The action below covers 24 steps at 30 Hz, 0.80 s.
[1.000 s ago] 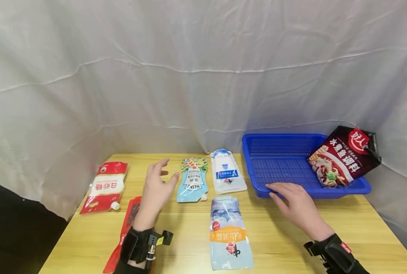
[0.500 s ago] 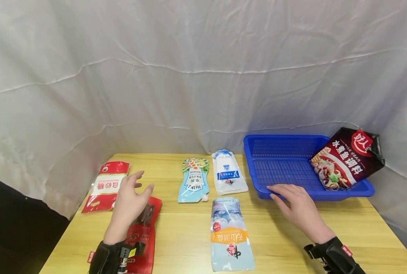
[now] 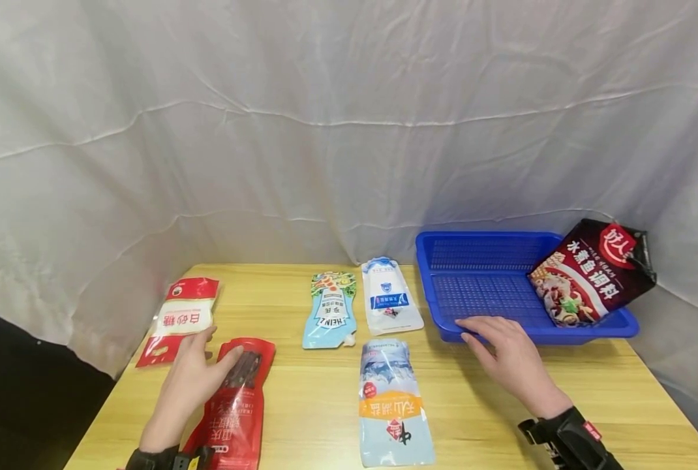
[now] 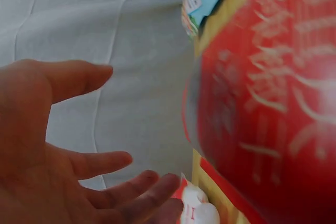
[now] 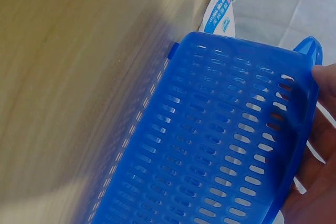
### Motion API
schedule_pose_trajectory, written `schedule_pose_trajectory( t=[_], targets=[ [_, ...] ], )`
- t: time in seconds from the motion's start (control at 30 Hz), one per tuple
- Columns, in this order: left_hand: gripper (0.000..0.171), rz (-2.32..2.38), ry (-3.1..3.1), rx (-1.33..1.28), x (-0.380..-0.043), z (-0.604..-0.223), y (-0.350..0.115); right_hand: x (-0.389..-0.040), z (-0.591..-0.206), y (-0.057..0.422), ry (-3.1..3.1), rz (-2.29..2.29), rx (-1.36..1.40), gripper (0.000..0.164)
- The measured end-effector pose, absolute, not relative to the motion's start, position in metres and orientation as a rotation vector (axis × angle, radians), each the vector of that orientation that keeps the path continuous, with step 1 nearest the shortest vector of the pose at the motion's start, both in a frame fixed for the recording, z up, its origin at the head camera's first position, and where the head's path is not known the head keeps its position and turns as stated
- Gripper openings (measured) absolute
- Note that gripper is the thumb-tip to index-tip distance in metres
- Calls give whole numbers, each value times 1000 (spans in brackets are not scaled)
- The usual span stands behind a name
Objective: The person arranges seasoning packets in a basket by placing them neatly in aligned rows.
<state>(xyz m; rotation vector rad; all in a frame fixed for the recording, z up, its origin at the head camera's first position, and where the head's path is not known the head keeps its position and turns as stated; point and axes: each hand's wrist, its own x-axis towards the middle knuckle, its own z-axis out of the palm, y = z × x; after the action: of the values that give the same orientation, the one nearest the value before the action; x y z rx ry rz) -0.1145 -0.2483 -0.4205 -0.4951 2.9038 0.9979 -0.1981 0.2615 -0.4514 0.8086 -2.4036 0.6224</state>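
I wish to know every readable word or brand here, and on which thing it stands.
"白砂糖": red-and-white bag
"HEINZ", "亨氏": light blue pouch
"天然海盐", "SEA SALT": white pouch
"天山湖盐": blue-and-orange pouch
"好人", "水煮鱼调料": dark bag
Red bag: characters unclear.
Tag on right wrist strap, other print: too small or blurred.

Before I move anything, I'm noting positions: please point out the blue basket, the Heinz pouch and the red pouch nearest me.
Blue basket [image 3: 472,294], head view: bare mesh floor.
Heinz pouch [image 3: 330,311], head view: middle of its printed front.
Red pouch [image 3: 237,411], head view: lettered front.
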Motion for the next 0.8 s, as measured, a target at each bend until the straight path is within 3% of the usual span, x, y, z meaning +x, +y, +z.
schedule_pose_trajectory(
  t=[0.37,0.6,0.8],
  targets=[
    [101,906,2781,-499,-108,-437,-258,-196,-450,260,-2423,627,795,38],
    [93,916,2756,-499,-107,-447,-262,-196,-450,260,-2435,624,785,37],
    [104,1012,2613,-577,-107,-453,-264,-197,-451,260,-2424,635,792,38]
  ],
)
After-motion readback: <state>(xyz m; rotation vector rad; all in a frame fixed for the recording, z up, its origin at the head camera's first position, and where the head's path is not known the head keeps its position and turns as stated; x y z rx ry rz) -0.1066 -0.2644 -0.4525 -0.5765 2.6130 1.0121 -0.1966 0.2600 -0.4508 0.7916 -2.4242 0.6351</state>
